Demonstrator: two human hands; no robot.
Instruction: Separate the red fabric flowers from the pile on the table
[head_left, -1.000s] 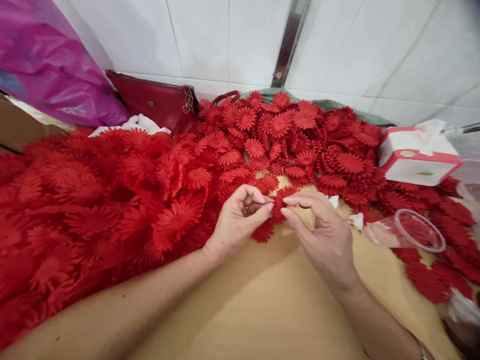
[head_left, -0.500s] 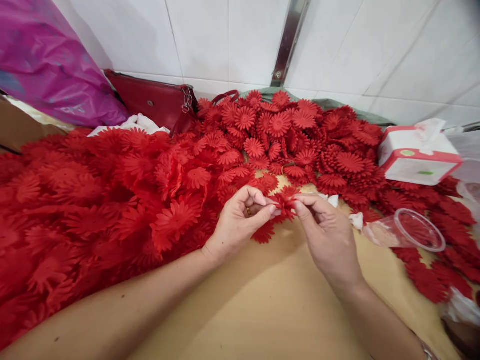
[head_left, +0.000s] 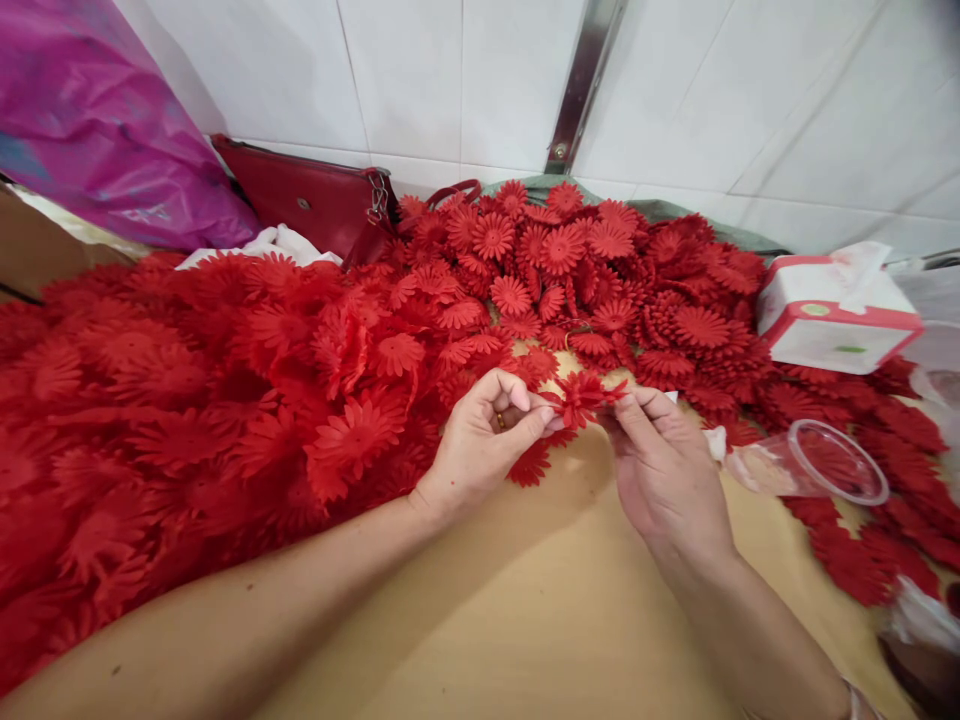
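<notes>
Between my two hands is a red fabric flower (head_left: 577, 398) with narrow, pointed petals. My left hand (head_left: 491, 425) pinches its left side between thumb and fingers; a ring shows on one finger. On the other side, my right hand (head_left: 660, 450) is closed with thumb and fingertips on a red petal piece (head_left: 613, 393) at the flower's right edge. The fingertips partly hide what they grip. Just below the left fingertips, another red petal layer (head_left: 531, 465) lies on the tan table (head_left: 480, 620).
Loose red petal layers (head_left: 150, 400) cover the left, with a denser heap (head_left: 562, 245) by the tiled wall. A red handbag (head_left: 307, 205) and purple plastic bag (head_left: 127, 130) stand at back left. To the right are a tissue pack (head_left: 836, 310) and a clear plastic cup (head_left: 810, 465) on its side.
My right hand has moved a little to the right, away from my left hand, with a red petal piece at its fingertips. My left hand has stayed almost still.
</notes>
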